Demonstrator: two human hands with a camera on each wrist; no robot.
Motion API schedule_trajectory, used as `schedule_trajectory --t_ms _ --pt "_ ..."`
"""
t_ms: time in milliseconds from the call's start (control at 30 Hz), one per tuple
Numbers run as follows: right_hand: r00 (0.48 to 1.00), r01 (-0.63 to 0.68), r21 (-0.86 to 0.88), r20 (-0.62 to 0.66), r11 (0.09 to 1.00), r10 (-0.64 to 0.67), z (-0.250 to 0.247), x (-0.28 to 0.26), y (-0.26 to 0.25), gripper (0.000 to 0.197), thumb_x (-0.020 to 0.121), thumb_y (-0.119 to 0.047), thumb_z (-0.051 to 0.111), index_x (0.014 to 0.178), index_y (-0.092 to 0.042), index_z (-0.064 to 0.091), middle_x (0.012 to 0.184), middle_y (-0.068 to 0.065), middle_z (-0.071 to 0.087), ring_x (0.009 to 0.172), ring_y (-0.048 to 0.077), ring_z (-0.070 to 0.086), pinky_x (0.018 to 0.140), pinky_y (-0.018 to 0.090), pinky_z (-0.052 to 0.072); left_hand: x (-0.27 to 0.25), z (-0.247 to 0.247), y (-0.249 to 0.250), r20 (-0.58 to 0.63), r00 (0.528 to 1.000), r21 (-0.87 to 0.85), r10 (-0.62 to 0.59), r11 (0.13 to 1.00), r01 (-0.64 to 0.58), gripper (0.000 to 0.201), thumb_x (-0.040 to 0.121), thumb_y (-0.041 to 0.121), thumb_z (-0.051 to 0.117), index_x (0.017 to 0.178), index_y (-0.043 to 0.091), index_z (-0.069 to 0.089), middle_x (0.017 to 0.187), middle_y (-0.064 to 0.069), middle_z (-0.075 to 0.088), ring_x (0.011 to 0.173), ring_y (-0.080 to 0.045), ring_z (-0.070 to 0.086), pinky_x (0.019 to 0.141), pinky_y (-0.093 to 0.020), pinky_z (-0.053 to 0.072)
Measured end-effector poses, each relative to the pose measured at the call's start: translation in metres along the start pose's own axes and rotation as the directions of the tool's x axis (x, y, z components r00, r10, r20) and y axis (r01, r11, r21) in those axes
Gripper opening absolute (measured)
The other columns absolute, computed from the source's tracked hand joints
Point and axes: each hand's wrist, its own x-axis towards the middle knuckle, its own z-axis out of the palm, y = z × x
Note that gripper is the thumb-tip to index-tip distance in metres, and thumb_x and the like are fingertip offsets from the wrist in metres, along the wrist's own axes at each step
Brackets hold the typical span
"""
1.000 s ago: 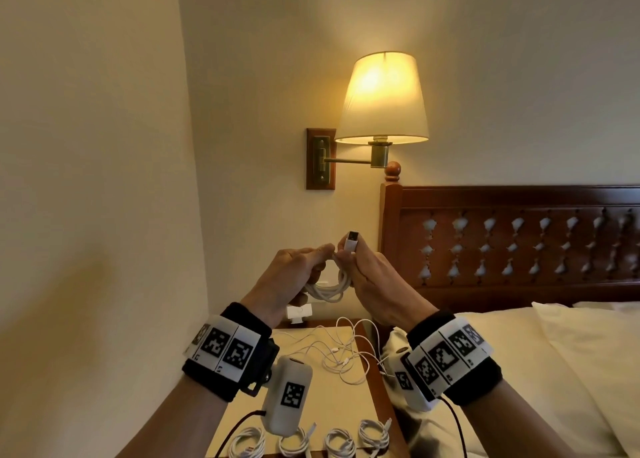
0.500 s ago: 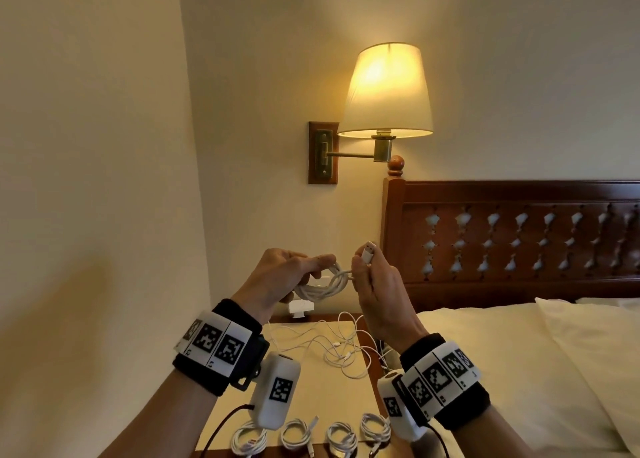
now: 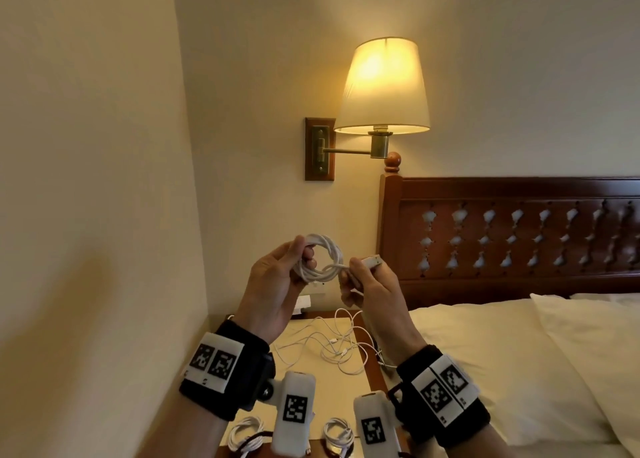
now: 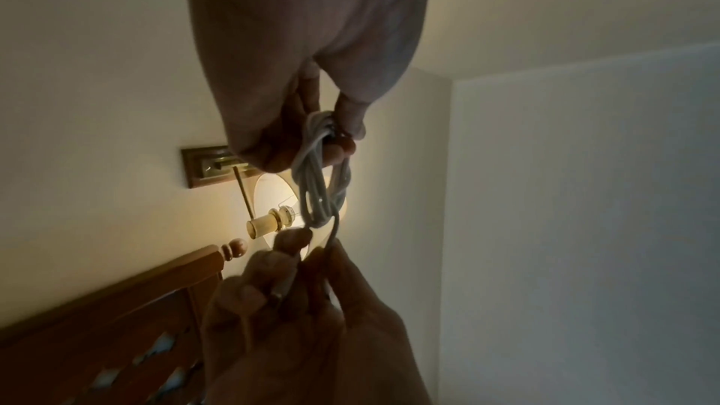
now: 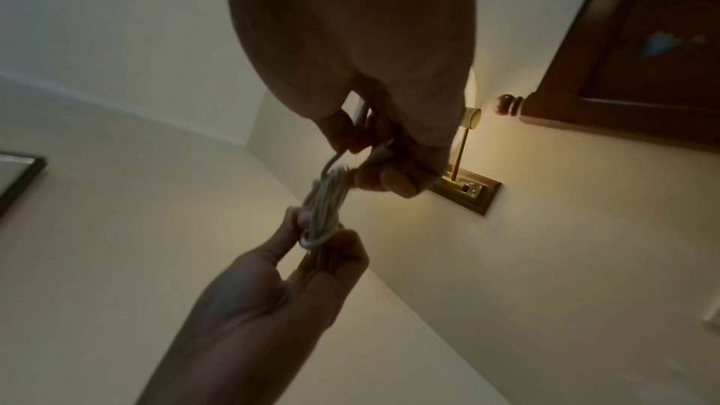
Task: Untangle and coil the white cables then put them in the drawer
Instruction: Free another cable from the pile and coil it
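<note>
I hold a coiled white cable up in front of me. My left hand pinches the coil's left side between thumb and fingers; the loops hang from those fingers in the left wrist view. My right hand grips the cable's free end with its white plug sticking out past the fingers. In the right wrist view the coil stretches between both hands. A loose tangle of white cables lies on the nightstand below. Several coiled cables lie along its near edge.
A lit wall lamp hangs above the hands. A dark wooden headboard and a bed with a cream sheet fill the right side. A wall closes off the left. A white adapter sits at the back of the nightstand.
The hands have drawn apart. The left hand has turned palm up, so the coil shows as an open ring, and the right hand has carried the plug end out to the right.
</note>
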Motion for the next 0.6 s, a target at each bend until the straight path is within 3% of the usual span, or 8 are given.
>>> schedule_trajectory --t_ms 167,267,367,467,600 --pt "0.985 -0.159 0.059 0.075 0.986 0.154 -0.012 0.004 0.003 0.027 0.092 -0.023 0.062 0.109 -0.003 0.058 0.094 0.008 0.074 0.088 0.018 0.071 0.073 0.031 0.057 0.005 -0.004 0.0 -0.03 0.999 0.211 0.035 0.977 -0.027 0.025 0.09 0.025 0.062 0.093 0.001 0.07 0.072 -0.005 0.057 0.066 -0.014 0.05 0.067 -0.027 0.044" --pt "0.982 -0.125 -0.118 0.127 0.985 0.14 -0.012 0.001 0.007 0.034 0.086 -0.034 0.067 0.117 -0.02 0.06 0.101 -0.001 0.075 0.097 0.01 0.07 0.081 0.032 0.055 0.006 -0.003 -0.001 -0.023 0.998 0.379 0.053 0.924 -0.041 0.026 0.087 0.029 0.066 0.084 0.003 0.073 0.069 -0.005 0.06 0.066 -0.015 0.052 0.067 -0.029 0.047" --pt "0.992 -0.078 -0.203 0.083 0.976 0.096 -0.014 -0.002 0.008 0.022 0.086 -0.041 0.065 0.105 -0.031 0.069 0.095 -0.009 0.075 0.099 0.013 0.068 0.08 0.029 0.05 0.007 -0.007 -0.001 0.012 0.999 0.464 0.042 0.885 -0.042 0.034 0.082 0.034 0.068 0.084 0.0 0.073 0.067 -0.003 0.06 0.064 -0.013 0.052 0.064 -0.026 0.046" --pt "0.983 -0.163 -0.116 0.072 0.98 0.171 -0.018 -0.003 0.01 0.015 0.089 -0.034 0.064 0.095 -0.029 0.077 0.094 0.0 0.075 0.09 0.02 0.064 0.078 0.035 0.049 0.005 -0.011 -0.003 0.053 0.999 0.493 0.008 0.869 -0.033 0.035 0.079 0.036 0.067 0.085 0.003 0.074 0.069 -0.004 0.06 0.066 -0.015 0.053 0.064 -0.025 0.047" --pt "0.983 -0.154 -0.057 0.093 0.986 0.158 -0.015 -0.005 0.016 0.018 0.086 -0.023 0.069 0.097 -0.011 0.076 0.095 0.017 0.073 0.075 0.018 0.066 0.064 0.024 0.054 0.001 -0.016 -0.013 0.033 0.999 0.489 -0.026 0.872 0.006 0.039 0.078 0.042 0.067 0.085 0.005 0.073 0.073 -0.004 0.066 0.068 -0.013 0.059 0.067 -0.025 0.05"
